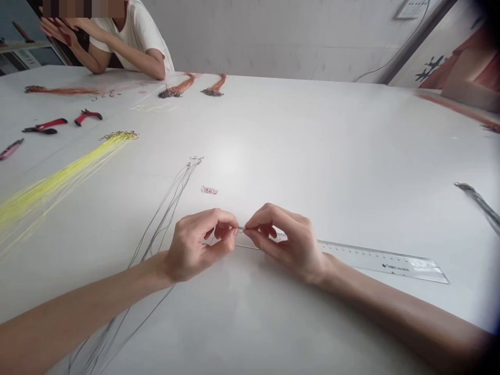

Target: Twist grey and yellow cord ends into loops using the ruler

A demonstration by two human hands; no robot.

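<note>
My left hand (203, 242) and my right hand (287, 239) meet above the table, thumb and forefinger of each pinched together. Between the fingertips runs a short, thin grey piece (241, 228), too small to tell whether it is a hook or a line. A clear plastic ruler (375, 258) lies beneath my right hand, partly covered by it. Under my left forearm passes a loose bundle of grey lines (166, 213), topped by small hooks (196, 159). Just beyond my hands lies a small red-and-white printed packet (210, 190).
Yellow lines with hooks (89, 159) spread across the left. Red-handled pliers (49, 125), a second pair (88, 116) and a pink tool (11, 149) lie behind. Orange bundles (177, 87) lie along the far edge, near a seated person (133, 47). A grey bundle (478, 200) is at right.
</note>
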